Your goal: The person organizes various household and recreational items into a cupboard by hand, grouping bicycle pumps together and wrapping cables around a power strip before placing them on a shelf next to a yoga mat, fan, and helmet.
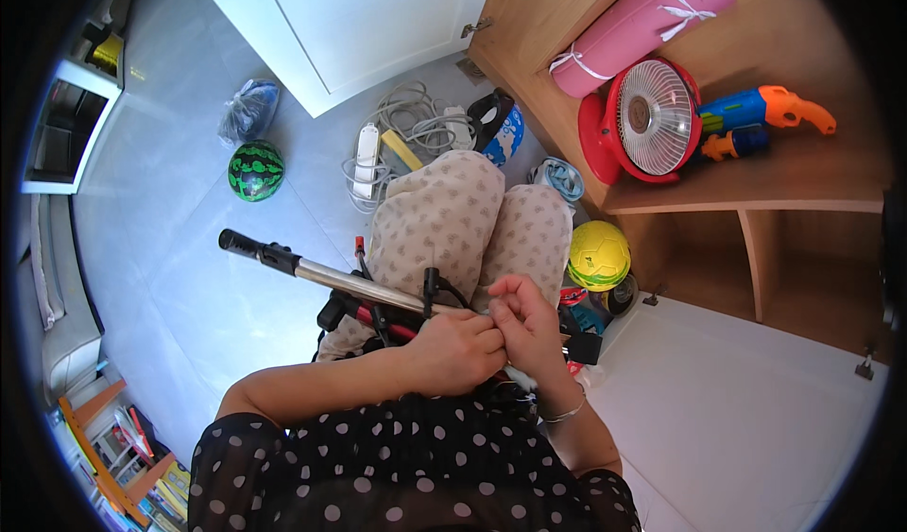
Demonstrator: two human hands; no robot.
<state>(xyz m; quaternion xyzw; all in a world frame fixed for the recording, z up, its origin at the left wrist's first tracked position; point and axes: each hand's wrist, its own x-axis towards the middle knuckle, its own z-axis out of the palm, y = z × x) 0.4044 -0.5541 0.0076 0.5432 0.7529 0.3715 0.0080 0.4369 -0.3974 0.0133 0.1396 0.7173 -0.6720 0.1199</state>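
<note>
Across the lap, over patterned trousers (439, 213), lies a silver metal tube (354, 284) with a black plastic end (258, 248) pointing left. A black clip-like fitting (429, 292) stands up from it, and a red bar (397, 328) with black parts lies beneath. My left hand (460, 351) is curled at the tube's near end, back upward; its palm side is hidden. Close against it, my right hand (524, 323) has bent fingers with the thumb near the forefinger. Anything between the two hands is too covered to make out. Some white material (521, 378) shows just below them.
Ahead on the tiled floor lie tangled cables with a white power strip (365, 160), a watermelon-patterned ball (256, 170) and a bagged item (248, 114). An open wooden cabinet (680, 199) holds a red fan heater (655, 121), a pink rolled mat (638, 29) and a toy gun (751, 110). A yellow ball (599, 254) sits beside my knee.
</note>
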